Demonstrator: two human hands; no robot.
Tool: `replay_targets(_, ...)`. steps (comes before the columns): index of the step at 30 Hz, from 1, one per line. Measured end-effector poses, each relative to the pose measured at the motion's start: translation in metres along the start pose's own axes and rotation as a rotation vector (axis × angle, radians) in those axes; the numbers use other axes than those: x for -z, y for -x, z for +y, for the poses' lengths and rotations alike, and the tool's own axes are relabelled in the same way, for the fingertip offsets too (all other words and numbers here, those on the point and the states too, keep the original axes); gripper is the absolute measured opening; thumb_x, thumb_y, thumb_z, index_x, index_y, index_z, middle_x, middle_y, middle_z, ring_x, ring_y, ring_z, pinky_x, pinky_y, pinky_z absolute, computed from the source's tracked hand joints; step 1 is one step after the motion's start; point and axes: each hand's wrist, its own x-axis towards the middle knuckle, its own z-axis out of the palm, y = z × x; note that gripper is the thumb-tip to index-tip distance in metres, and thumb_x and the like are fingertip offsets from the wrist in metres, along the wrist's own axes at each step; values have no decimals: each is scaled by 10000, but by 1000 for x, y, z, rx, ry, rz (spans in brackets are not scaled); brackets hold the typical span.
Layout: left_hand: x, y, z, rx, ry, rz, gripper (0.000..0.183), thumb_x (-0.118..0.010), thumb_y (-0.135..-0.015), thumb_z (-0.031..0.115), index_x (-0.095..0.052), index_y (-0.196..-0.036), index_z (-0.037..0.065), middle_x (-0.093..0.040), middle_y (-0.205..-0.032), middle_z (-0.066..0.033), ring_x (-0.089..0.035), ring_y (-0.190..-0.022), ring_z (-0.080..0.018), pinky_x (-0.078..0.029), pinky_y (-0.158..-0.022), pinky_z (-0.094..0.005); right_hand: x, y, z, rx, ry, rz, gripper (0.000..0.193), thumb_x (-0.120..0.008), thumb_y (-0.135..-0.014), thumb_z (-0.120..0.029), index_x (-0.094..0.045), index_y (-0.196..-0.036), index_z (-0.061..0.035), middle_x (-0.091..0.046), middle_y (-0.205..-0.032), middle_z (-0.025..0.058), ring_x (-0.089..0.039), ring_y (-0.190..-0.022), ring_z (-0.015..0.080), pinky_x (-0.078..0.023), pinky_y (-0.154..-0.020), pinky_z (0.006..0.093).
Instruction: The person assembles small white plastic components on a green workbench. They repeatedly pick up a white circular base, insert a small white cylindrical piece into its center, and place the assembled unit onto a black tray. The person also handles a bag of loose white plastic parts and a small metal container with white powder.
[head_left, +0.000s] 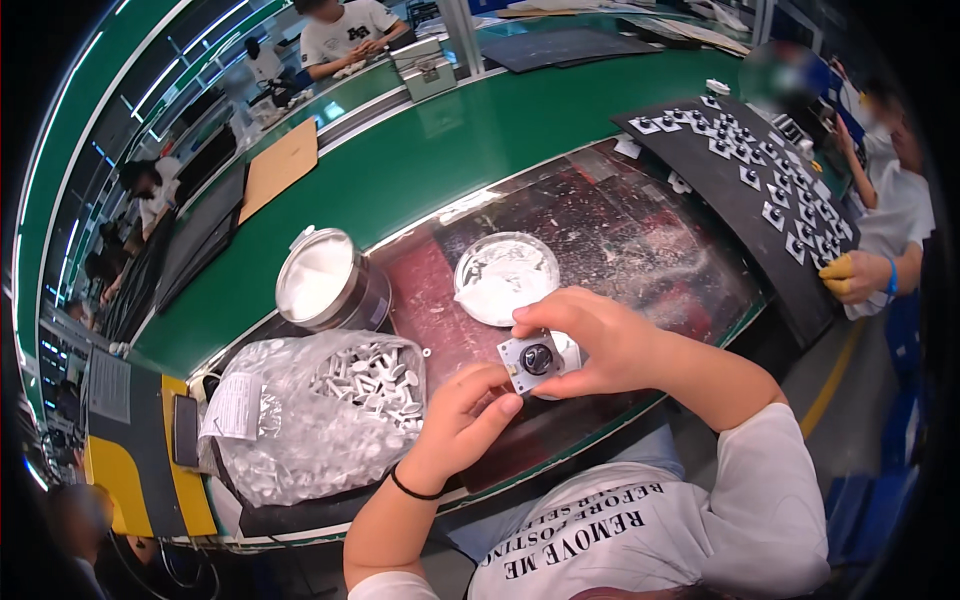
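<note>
A small pale square plate with a black round dome [537, 359] in its middle is held up in front of me between both hands. My right hand [610, 345] grips it from the right, with a finger at its top edge and the thumb below. My left hand [466, 416] pinches its lower left side, fingers closed. A white part [568, 351] shows just behind the plate, half hidden by my right hand. Beyond my hands stands a round white tub [550, 262] with white paste-like stuff in it.
Left of my hands lies a clear plastic bag [290, 440] of white mushroom-shaped pieces, with a metal can [365, 300] behind it. At right, a dark board [740, 205] carries several similar plates; a co-worker's yellow-tipped hand [855, 277] touches its edge. A phone-like dark slab [185, 430] lies far left.
</note>
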Motion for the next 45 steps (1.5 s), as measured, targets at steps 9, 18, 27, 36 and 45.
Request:
replay_targets(9,0,-4,-3,-219,-342,195,119,-639,-786,54,-620,-903,40,-600,-791,-84,-570,-750,-276,-442,-666,-360,-4,-1,1,-455,-973,38,460,-726,-779,-154,-538,-1188,-61,-595,-1030,20,-560,-938,135,-438,-850,294)
replay_targets(18,-1,-8,2,-382,-649,160,210,-661,-710,4,-620,-910,52,-608,-850,-85,-573,-772,-288,-447,-702,-386,16,-9,5,-602,-586,-448,310,-748,-762,-257,-686,-981,-46,-684,-953,50,-619,-899,137,-452,-828,276)
replay_targets(27,-16,-6,-18,-252,-395,32,835,-769,-706,187,-301,-1382,40,-460,-1328,-190,-462,-1187,-370,-371,-988,-434,8,23,9,-270,221,-80,255,-771,-644,-275,-670,-824,-125,-644,-858,-8,-585,-893,171,-359,-848,339)
replay_targets(36,-27,-14,-25,-118,-514,-33,970,-797,-650,299,-262,-1416,38,-512,-1156,-133,-472,-1059,-310,-327,-938,-427,0,24,8,-161,378,-153,263,-760,-631,-286,-668,-829,-139,-632,-880,-31,-549,-950,158,-348,-863,359)
replay_targets(45,-34,-11,-30,-151,-511,60,1016,-823,-602,302,-267,-1417,58,-511,-1059,-116,-457,-988,-309,-322,-896,-437,-2,26,2,-153,305,-246,285,-762,-659,-275,-690,-909,-158,-626,-997,-22,-540,-996,170,-327,-870,382)
